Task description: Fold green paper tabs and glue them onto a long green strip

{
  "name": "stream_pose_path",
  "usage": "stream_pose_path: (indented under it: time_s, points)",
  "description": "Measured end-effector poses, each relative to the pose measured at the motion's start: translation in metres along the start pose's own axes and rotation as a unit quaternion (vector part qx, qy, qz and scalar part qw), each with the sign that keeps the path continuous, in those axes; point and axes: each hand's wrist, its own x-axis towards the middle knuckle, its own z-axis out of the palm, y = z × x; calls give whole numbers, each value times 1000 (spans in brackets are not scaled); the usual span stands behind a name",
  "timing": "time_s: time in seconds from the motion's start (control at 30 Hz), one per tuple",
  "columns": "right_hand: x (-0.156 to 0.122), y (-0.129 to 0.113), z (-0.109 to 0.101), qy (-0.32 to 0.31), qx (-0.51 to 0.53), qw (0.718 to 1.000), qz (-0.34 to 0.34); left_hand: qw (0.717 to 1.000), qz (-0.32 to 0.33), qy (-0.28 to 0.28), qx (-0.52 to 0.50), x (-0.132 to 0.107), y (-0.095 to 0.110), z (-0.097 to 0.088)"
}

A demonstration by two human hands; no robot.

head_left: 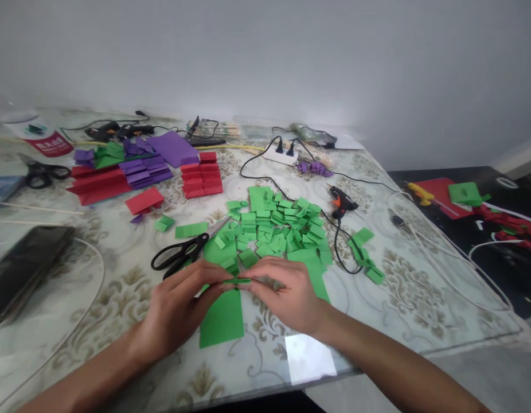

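A small folded strip of green paper (237, 281) is pinched edge-on between my two hands. My left hand (182, 298) holds its left end between thumb and fingers, and my right hand (287, 289) grips the right end the same way. Below them a flat green paper sheet (222, 324) lies on the table. Just beyond my hands spreads a pile of small folded green paper pieces (278, 223). Black-handled scissors (183, 252) rest beside the pile, blades partly over the green paper, close to my left hand.
Red folded papers (202, 179) and purple ones (145, 172) lie at the back left. A phone (27, 269) is at far left, near more scissors (42, 172). A glue gun (342, 201) and its cord sit right of the pile; a white power strip (281, 154) stands behind.
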Motion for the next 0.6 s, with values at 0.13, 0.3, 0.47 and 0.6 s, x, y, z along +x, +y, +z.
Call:
stream_pose_path:
  time_s: [0.13, 0.3, 0.47, 0.6]
  points:
    - [0, 4, 1, -5, -6, 998, 58, 996, -91, 10, -23, 0, -4, 0]
    - [2, 1, 0, -23, -4, 992, 126, 965, -235, 21, -111, -2, -9, 4]
    - [3, 1, 0, -34, 6, 986, 161, 952, -267, 11, -150, -4, -15, 8]
    - [2, 3, 1, -15, 9, 991, 129, 964, -227, 0, -135, -3, -14, 6]
